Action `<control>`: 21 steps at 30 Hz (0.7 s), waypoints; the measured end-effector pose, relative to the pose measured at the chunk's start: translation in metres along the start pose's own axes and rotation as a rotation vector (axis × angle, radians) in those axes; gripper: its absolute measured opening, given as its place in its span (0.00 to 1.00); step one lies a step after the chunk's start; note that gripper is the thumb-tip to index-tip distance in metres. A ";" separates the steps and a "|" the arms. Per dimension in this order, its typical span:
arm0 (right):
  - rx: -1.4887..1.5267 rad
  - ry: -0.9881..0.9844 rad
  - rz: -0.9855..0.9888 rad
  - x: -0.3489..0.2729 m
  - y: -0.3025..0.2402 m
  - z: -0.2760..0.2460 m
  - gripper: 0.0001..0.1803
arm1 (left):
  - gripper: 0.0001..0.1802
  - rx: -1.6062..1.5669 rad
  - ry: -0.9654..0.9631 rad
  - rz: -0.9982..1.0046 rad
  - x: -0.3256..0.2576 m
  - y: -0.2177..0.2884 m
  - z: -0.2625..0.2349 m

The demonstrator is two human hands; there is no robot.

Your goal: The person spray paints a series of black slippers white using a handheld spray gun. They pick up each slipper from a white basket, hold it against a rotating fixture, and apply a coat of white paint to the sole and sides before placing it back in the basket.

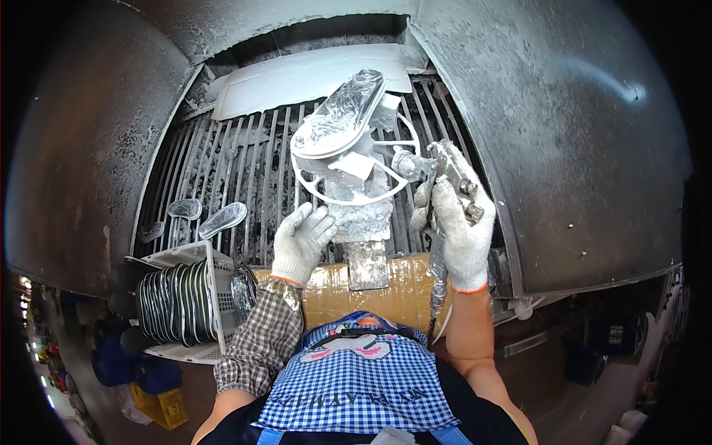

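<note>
A shoe sole point(341, 115), its top covered in shiny clear film and its rim white, rests tilted on supports above a white spoked wheel point(356, 201). My right hand point(463, 233), in a white knit glove, is wrapped round a paint-crusted spray gun point(417, 166). Its nozzle points left, close to the wheel's right side. A film-wrapped hose point(439, 285) hangs below the gun. Also gloved, my left hand point(300, 241) has its fingers stretched out beside the wheel's near left edge, with nothing in it. Under the wheel is a crusted stand point(362, 219).
Slatted metal grating point(256, 174) lies beneath, with several loose soles point(224, 219) at left. A white basket point(215, 271) holds a row of soles point(174, 304). Metal walls point(586, 148) rise on both sides. A white board point(252, 85) lies behind, and a taped brown edge point(319, 297) runs in front.
</note>
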State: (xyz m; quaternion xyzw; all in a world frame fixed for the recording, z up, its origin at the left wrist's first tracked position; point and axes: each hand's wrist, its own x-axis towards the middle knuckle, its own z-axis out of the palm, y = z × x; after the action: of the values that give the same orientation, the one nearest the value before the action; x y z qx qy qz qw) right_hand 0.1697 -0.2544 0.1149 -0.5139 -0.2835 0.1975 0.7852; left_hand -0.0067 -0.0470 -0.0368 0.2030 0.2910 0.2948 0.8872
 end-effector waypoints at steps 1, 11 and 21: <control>0.017 -0.005 0.003 0.000 -0.001 0.001 0.31 | 0.24 0.007 -0.024 -0.003 0.001 -0.001 -0.002; 0.015 0.078 -0.072 0.007 -0.008 -0.006 0.32 | 0.28 -0.020 -0.119 -0.022 -0.001 -0.011 0.016; -0.011 0.266 -0.228 0.000 -0.019 -0.028 0.33 | 0.35 -0.013 -0.198 0.082 -0.003 0.001 0.023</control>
State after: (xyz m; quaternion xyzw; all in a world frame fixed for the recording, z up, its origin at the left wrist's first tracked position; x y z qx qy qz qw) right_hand 0.1885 -0.2819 0.1239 -0.5043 -0.2346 0.0357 0.8303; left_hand 0.0053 -0.0529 -0.0182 0.2372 0.1913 0.3111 0.9002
